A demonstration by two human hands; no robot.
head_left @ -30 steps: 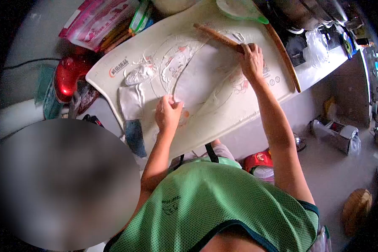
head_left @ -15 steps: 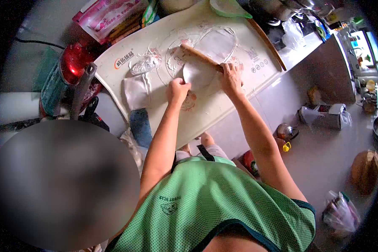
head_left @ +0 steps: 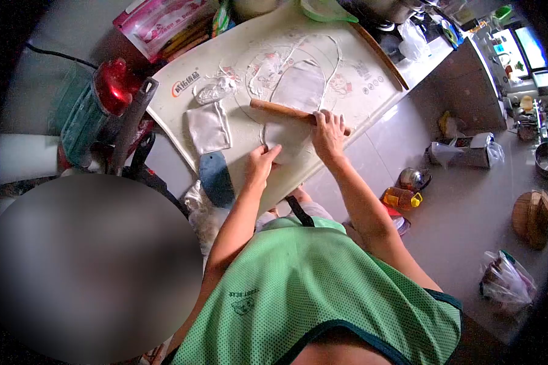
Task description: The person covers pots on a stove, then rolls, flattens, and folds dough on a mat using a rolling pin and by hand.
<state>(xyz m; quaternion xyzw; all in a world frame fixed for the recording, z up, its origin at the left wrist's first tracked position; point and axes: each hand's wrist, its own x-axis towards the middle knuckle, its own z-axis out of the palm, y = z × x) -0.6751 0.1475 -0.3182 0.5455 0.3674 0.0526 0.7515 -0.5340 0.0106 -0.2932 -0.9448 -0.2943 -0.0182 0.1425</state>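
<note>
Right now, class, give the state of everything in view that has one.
Rolling pin: across the dough sheet, gripped near one end.
Right hand: on the pin.
Left hand: pinching the dough's edge.
Dough sheet: thin, flat.
Flour: heaped.
Oil bottle: capped.

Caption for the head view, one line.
Right hand on a rolling pin across thin dough; left hand at its edge.

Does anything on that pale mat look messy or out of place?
A thin white strip lies in a loose loop around the far end of the flat white sheet, like a stray offcut. No damage shows.
</note>
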